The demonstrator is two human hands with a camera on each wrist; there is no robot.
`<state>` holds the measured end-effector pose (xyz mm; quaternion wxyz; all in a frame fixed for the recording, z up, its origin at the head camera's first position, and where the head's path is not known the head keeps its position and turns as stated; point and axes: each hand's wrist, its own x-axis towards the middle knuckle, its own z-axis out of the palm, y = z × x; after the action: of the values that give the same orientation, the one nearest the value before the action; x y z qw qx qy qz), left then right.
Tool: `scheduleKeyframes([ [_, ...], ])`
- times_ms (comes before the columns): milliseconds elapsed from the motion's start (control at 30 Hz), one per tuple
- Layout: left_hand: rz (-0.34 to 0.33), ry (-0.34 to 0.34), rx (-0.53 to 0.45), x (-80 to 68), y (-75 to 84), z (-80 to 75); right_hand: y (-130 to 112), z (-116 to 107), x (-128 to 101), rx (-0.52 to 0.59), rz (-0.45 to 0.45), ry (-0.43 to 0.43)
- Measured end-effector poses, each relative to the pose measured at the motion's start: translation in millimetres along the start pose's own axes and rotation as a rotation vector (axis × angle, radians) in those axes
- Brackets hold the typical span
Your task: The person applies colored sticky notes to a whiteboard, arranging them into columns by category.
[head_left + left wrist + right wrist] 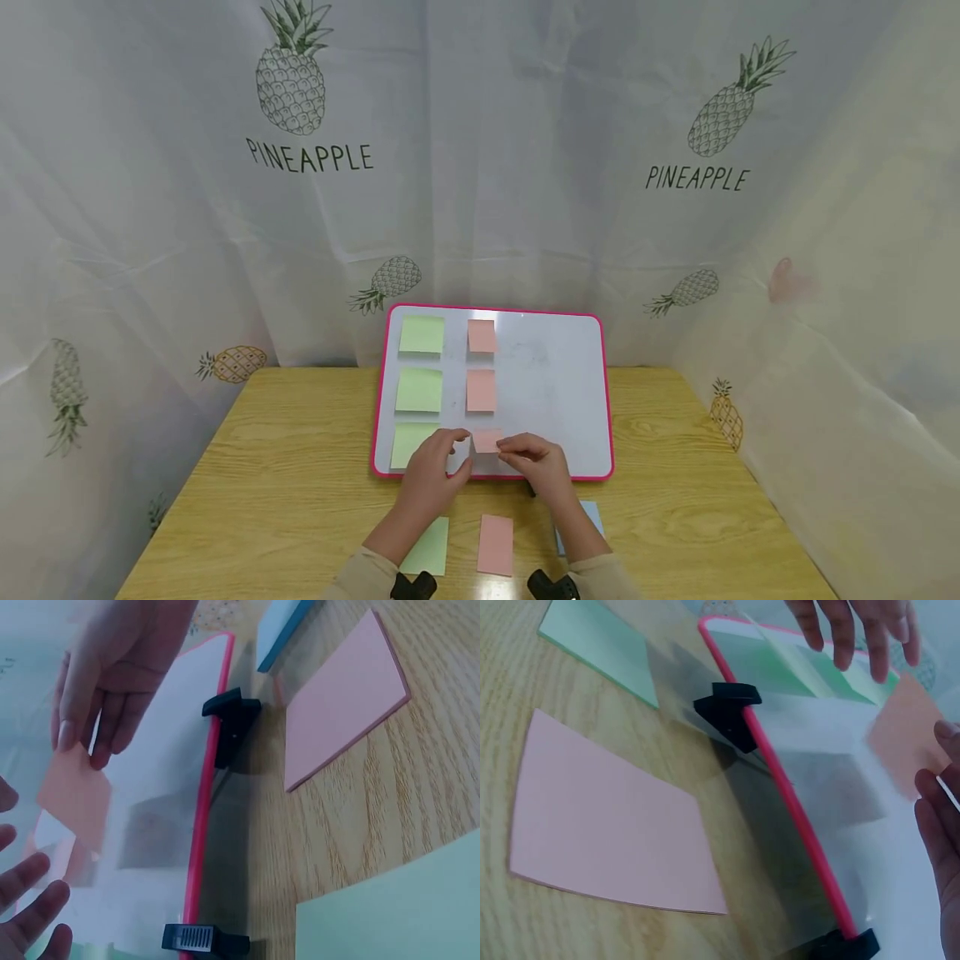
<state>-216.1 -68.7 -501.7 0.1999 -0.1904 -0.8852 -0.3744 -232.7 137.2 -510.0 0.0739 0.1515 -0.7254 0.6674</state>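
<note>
My right hand pinches one edge of a small pink sticky note between thumb and fingers, in front of the lower part of a whiteboard. The note appears tilted away from the board's surface in the left wrist view. Close to the note's other side is my left hand, its fingers spread and loosely bent, holding nothing. On the board, three green sticky notes form the left column. Two pink notes stick above the held one.
On the wooden table, before the board, lie a green pad, a pink pad and a blue pad, partly behind my right forearm. Black clip-like stands hold the board's lower edge. A pineapple-print curtain hangs behind.
</note>
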Motion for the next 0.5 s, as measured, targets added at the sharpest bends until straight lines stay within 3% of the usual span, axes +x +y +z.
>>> scheduleKeyframes([
  [233, -0.023, -0.005, 0.036, -0.3, -5.1, -1.2, 10, 11, -5, 0.066, 0.039, 0.057],
  [500, -0.011, -0.006, 0.066, -0.4, -9.9, 3.4, 16, 17, -6, 0.085, 0.098, 0.064],
])
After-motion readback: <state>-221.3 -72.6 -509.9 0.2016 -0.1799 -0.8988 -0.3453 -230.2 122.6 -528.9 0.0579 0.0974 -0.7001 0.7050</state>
